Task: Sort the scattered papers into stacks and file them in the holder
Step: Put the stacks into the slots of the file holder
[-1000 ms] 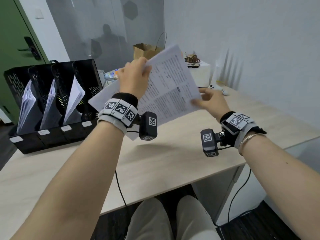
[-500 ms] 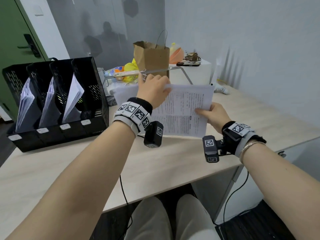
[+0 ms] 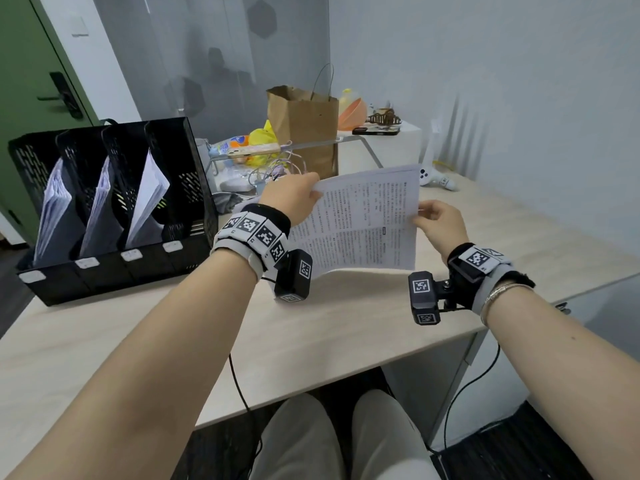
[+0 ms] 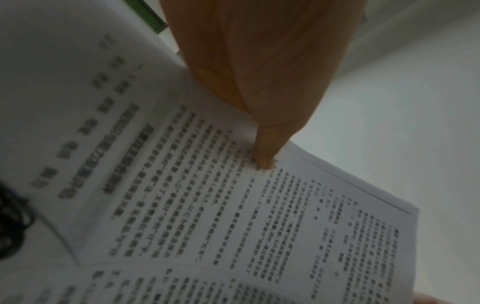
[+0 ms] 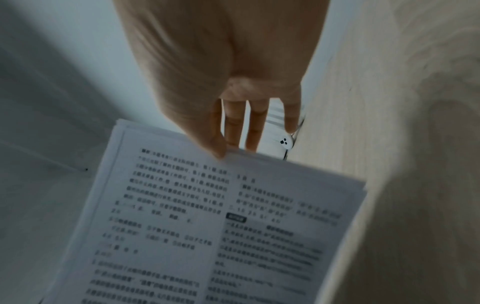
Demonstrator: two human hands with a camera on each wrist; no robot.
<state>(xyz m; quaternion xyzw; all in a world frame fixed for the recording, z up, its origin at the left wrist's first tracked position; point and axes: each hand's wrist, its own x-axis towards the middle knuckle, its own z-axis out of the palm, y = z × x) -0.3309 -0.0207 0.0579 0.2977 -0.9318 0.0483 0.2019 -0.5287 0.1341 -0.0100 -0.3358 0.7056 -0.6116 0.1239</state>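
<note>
I hold a stack of papers above the desk, near its right half, with both hands. My left hand grips the upper left edge of the papers, thumb on the printed side. My right hand pinches the right edge between the thumb and the fingers. The papers are tilted, with the printed face toward me, and the lower edge is close to the desk; I cannot tell if it touches. The holder stands at the back left corner of the desk. Three of its compartments have paper stacks, and the rightmost one shows no paper. A brown bag stands behind the papers at the back edge.
</note>
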